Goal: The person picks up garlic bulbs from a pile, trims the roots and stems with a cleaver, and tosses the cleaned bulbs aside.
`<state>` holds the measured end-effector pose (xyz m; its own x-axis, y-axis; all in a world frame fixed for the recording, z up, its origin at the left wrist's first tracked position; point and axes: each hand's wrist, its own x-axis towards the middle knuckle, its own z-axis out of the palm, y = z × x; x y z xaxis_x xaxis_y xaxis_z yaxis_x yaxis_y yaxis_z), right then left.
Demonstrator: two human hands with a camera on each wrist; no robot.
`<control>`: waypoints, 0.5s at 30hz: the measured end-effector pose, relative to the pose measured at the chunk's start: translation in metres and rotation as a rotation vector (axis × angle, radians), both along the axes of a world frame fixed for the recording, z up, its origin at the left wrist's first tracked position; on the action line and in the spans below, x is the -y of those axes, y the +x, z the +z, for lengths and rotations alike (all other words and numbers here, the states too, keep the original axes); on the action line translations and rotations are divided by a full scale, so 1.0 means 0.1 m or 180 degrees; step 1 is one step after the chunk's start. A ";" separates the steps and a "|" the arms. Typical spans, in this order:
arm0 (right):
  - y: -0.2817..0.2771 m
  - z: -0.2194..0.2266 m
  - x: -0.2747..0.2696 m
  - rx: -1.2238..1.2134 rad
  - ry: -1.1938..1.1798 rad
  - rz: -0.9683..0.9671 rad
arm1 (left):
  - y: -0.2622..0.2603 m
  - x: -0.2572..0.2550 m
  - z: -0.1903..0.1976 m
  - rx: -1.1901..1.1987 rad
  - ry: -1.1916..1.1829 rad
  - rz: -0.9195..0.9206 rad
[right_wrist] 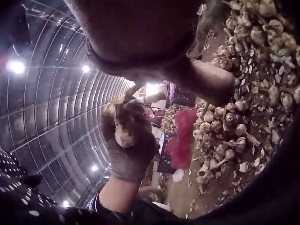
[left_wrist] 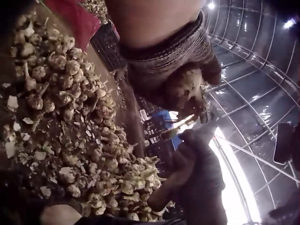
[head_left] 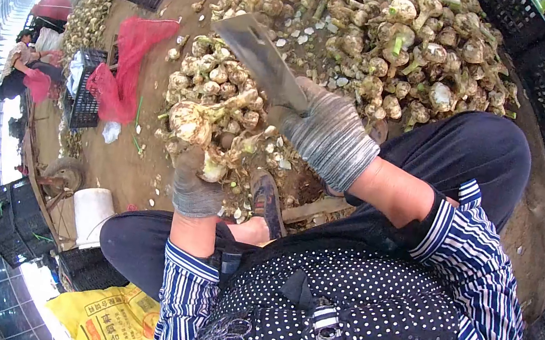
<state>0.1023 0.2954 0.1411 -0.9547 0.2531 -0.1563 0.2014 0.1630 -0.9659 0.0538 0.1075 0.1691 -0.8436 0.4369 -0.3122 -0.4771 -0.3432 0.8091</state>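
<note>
My left hand (head_left: pixel 196 175), in a grey knit glove, grips a bunch of dirty garlic bulbs (head_left: pixel 192 122) by their stems, held up over my knees. The right wrist view shows that left hand (right_wrist: pixel 125 152) wrapped round a bulb (right_wrist: pixel 123 134). My right hand (head_left: pixel 306 117), gloved too, grips the handle of a broad cleaver (head_left: pixel 259 56); its blade slants up and left just above the held bulbs. In the left wrist view the left hand (left_wrist: pixel 166 70) holds a bulb (left_wrist: pixel 191 86), with the right hand (left_wrist: pixel 201 180) below it.
A small garlic pile (head_left: pixel 219 82) lies on the dirt floor in front of my knees, with a larger heap (head_left: pixel 388 38) behind it. A red mesh sack (head_left: pixel 132 53), black crates (head_left: pixel 86 99), a white bucket (head_left: pixel 92 212) and a yellow bag (head_left: pixel 110 319) stand at the left. Another person (head_left: pixel 20 59) sits at the far left.
</note>
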 end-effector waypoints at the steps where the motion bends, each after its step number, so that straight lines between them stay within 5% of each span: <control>1: 0.01 0.03 0.01 -0.0384 -0.0040 -0.0041 | 0.01 -0.01 -0.01 0.0105 -0.0048 0.0119; 6: 0.02 -0.01 0.02 -0.0352 0.0053 0.0040 | 0.03 -0.02 -0.09 0.0123 0.0432 -0.0068; 8: -0.02 -0.25 0.09 0.0714 0.0101 0.0706 | 0.00 -0.03 0.00 0.0222 0.0219 0.0128; 10: -0.02 -0.65 0.21 0.0613 0.0355 0.0871 | 0.01 -0.17 0.26 -0.0125 0.0442 0.0487; 12: -0.01 -0.32 0.15 0.0221 -0.0671 0.0352 | -0.08 0.00 0.22 -0.0333 0.0723 0.0354; 15: -0.03 -0.15 0.03 0.0074 -0.0672 0.0186 | -0.09 0.11 0.13 -0.0281 0.0368 0.0192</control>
<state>0.0998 0.2920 0.1265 -0.9623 0.1566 -0.2223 0.2203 -0.0303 -0.9750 0.0447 0.0963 0.1819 -0.8914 0.4133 -0.1862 -0.3816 -0.4624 0.8004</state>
